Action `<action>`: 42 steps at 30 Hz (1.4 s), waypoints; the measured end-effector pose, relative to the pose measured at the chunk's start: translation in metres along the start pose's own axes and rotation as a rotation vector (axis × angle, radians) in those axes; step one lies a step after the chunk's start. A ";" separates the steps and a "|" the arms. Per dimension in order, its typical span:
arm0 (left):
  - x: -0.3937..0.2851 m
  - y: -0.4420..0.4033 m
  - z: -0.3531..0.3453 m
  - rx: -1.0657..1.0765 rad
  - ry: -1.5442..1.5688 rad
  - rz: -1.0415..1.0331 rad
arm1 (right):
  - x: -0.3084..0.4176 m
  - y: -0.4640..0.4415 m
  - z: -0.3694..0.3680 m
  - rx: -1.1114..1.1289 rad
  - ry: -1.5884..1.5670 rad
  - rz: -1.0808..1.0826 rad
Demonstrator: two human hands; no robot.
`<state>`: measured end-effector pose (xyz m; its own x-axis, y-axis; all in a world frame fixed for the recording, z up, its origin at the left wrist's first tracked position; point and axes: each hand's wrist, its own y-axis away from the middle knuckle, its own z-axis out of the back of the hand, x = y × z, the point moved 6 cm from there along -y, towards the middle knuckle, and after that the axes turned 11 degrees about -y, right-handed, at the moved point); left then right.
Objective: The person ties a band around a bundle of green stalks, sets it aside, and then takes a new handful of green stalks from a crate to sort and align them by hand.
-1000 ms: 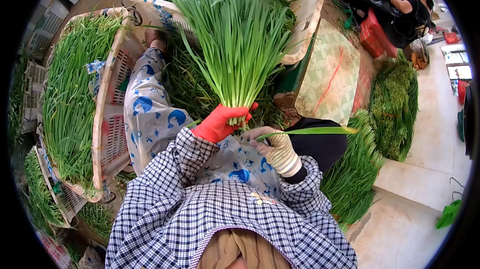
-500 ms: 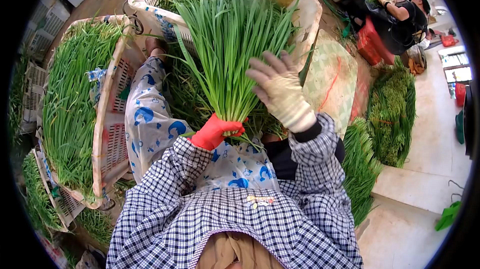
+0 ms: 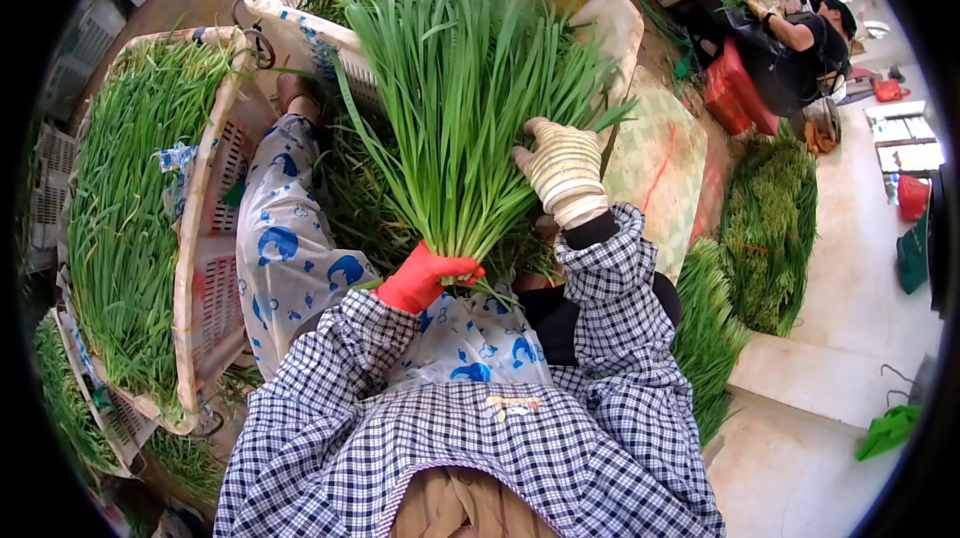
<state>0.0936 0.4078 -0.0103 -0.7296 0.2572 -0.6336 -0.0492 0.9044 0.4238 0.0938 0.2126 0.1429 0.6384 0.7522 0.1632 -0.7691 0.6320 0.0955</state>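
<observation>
- Bunch of long green leaves (image 3: pixel 455 118): in my head view it fans upright above the lap, its far tips over the white crate (image 3: pixel 262 0).
- Left hand (image 3: pixel 418 280), red-gloved: I have it closed around the pale stem ends.
- Right hand (image 3: pixel 565 170), pale-gloved: it has just gone from spread to partly curled, at the fan's right edge. That puts me at both base and side; whether it grips leaves, I can't tell.

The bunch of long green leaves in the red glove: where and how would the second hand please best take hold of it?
Probably by the pale stems just above the left hand, coming from the person's right. There the bunch is gathered narrow; higher up, its leaves fan wide and droop.
</observation>
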 end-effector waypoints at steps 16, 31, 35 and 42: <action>-0.014 0.003 -0.007 0.079 -0.063 -0.087 | -0.018 0.016 0.135 -0.447 -0.618 0.236; -0.013 0.000 -0.004 0.137 -0.060 -0.083 | 0.188 -0.043 -0.001 -0.112 -0.362 0.660; -0.029 0.015 -0.018 0.153 -0.011 -0.044 | 0.127 0.001 0.040 -0.125 -0.342 0.711; -0.014 0.008 -0.012 0.152 0.073 0.012 | 0.048 0.067 -0.009 -0.046 0.122 0.681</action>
<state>0.0949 0.4074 0.0099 -0.7773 0.2484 -0.5780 0.0599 0.9438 0.3251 0.0736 0.2927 0.1487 0.0146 0.9981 0.0602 -0.9994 0.0165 -0.0312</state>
